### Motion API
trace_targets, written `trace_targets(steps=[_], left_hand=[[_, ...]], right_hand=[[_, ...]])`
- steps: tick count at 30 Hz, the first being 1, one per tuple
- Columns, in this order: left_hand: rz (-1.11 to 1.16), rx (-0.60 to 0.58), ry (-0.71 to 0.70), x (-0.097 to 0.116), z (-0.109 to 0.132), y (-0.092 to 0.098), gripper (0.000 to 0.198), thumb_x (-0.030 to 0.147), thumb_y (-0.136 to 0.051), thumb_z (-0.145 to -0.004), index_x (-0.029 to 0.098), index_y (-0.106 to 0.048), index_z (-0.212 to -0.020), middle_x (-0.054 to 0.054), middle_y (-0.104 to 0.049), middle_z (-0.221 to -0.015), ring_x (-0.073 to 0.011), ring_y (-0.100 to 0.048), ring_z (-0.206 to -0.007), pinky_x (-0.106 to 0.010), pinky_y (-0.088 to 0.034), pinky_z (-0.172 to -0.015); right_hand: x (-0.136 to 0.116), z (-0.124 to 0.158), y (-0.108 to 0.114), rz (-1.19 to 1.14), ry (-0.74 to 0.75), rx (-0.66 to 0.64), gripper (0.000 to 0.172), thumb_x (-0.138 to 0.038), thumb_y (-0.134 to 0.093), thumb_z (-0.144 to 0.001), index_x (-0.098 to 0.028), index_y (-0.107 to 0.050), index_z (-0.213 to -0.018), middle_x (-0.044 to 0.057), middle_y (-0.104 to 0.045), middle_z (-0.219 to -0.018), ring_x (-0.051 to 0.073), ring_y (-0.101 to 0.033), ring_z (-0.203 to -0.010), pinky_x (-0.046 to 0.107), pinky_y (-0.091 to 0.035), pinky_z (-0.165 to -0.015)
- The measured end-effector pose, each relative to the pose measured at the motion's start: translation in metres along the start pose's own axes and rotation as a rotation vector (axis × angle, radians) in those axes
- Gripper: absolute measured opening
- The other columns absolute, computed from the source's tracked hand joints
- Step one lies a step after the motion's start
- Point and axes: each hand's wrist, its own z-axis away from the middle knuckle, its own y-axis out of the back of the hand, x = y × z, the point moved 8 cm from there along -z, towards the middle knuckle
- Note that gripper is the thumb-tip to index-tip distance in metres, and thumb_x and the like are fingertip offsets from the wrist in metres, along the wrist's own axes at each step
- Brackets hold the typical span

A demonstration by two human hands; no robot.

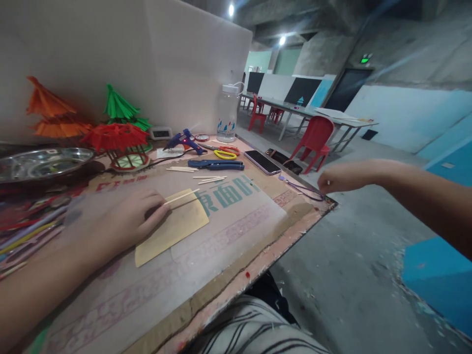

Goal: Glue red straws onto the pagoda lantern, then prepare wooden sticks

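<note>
Thin stick (183, 196) juts from pinching left hand (149, 210), yellow sheet (177, 228) under it; right hand (334, 179) well apart, curled closed, contents unclear.

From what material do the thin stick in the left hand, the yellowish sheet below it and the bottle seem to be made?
Thin stick: likely wood or bamboo, matt and unpainted, from its pale tan colour.
Yellowish sheet: probably paper or thin card, dull, being flat and thin-edged.
Bottle: clear plastic or glass, smooth-looking; the background shows through.
</note>
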Motion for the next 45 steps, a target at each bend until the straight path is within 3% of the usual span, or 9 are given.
trace_targets(steps=[4, 10, 13, 16, 21, 27, 32, 38, 45], left_hand=[[0.011, -0.023, 0.027, 0.001, 0.0, 0.0, 0.043, 0.047, -0.039, -0.1, 0.018, -0.066, -0.084, -0.011, -0.069, -0.09, -0.0269, -0.062, -0.086, -0.04, -0.048, -0.08], [-0.025, 0.001, 0.014, 0.004, 0.0, 0.003, 0.047, 0.05, -0.035, -0.1, 0.019, -0.065, -0.082, -0.01, -0.067, -0.086, -0.0249, -0.062, -0.082, -0.037, -0.047, -0.077], [-0.026, 0.014, 0.001, 0.003, 0.001, 0.002, 0.047, 0.049, -0.035, -0.101, 0.018, -0.066, -0.084, -0.01, -0.067, -0.088, -0.0243, -0.062, -0.085, -0.036, -0.047, -0.079], [-0.022, 0.013, -0.003, 0.003, 0.002, 0.001, 0.046, 0.048, -0.035, -0.101, 0.018, -0.066, -0.087, -0.01, -0.068, -0.09, -0.0242, -0.062, -0.087, -0.036, -0.047, -0.08], [-0.042, 0.011, 0.0, 0.006, 0.001, 0.002, 0.045, 0.046, -0.035, -0.102, 0.018, -0.067, -0.087, -0.01, -0.067, -0.091, -0.0241, -0.062, -0.088, -0.036, -0.047, -0.08], [-0.037, 0.026, 0.008, 0.007, 0.002, 0.004, 0.043, 0.044, -0.036, -0.102, 0.018, -0.067, -0.087, -0.009, -0.067, -0.09, -0.0239, -0.062, -0.088, -0.036, -0.048, -0.08], [0.007, 0.033, 0.009, 0.006, 0.002, 0.001, 0.043, 0.045, -0.037, -0.103, 0.018, -0.067, -0.088, -0.009, -0.068, -0.092, -0.0236, -0.062, -0.088, -0.036, -0.048, -0.081], [0.06, 0.078, 0.111, 0.002, 0.004, 0.011, 0.043, 0.046, -0.036, -0.101, 0.02, -0.063, -0.08, -0.007, -0.067, -0.081, -0.0215, -0.061, -0.079, -0.033, -0.046, -0.072], [0.168, 0.226, 0.254, -0.009, 0.009, 0.029, 0.042, 0.046, -0.033, -0.101, 0.021, -0.062, -0.081, -0.005, -0.068, -0.082, -0.0233, -0.063, -0.082, -0.036, -0.048, -0.076]], right_hand=[[-0.059, 0.001, -0.008, -0.03, 0.2, -0.16, 0.034, -0.042, -0.056, -0.097, -0.014, -0.074, -0.105, 0.012, -0.075, -0.097, 0.023, -0.068, -0.085, 0.032, -0.047, -0.074], [-0.235, 0.045, -0.031, -0.44, 1.003, -0.231, 0.037, -0.033, -0.048, -0.106, -0.011, -0.067, -0.129, 0.016, -0.069, -0.133, 0.022, -0.063, -0.126, 0.032, -0.046, -0.108], [-0.285, 0.066, -0.05, -0.376, 1.254, -0.318, 0.047, -0.035, -0.045, -0.107, -0.002, -0.06, -0.138, 0.024, -0.054, -0.151, 0.026, -0.052, -0.141, 0.035, -0.04, -0.116], [-0.278, 0.069, -0.056, -0.156, 1.226, -0.378, 0.042, -0.032, -0.043, -0.107, -0.004, -0.068, -0.126, 0.024, -0.066, -0.136, 0.028, -0.061, -0.13, 0.037, -0.045, -0.109], [-0.207, 0.039, -0.033, 0.195, 0.671, -0.331, 0.029, -0.027, -0.051, -0.102, -0.021, -0.079, -0.097, 0.01, -0.077, -0.083, 0.024, -0.069, -0.076, 0.035, -0.047, -0.069], [-0.282, 0.06, -0.038, -0.188, 1.166, -0.403, 0.037, -0.035, -0.047, -0.106, -0.014, -0.068, -0.129, 0.015, -0.072, -0.126, 0.025, -0.064, -0.118, 0.032, -0.048, -0.094], [-0.241, 0.014, -0.04, 0.165, 0.777, -0.523, 0.029, -0.036, -0.052, -0.103, -0.018, -0.076, -0.103, 0.008, -0.077, -0.083, 0.02, -0.066, -0.071, 0.03, -0.041, -0.062], [-0.267, -0.053, 0.018, -0.096, 0.846, 0.017, 0.044, -0.047, -0.044, -0.103, -0.016, -0.068, -0.084, 0.003, -0.065, -0.07, 0.014, -0.054, -0.062, 0.026, -0.033, -0.06], [-0.298, -0.108, 0.012, -0.286, 0.76, 0.347, 0.038, -0.053, -0.058, -0.096, -0.016, -0.067, -0.093, 0.002, -0.062, -0.075, 0.014, -0.048, -0.065, 0.028, -0.028, -0.061]])
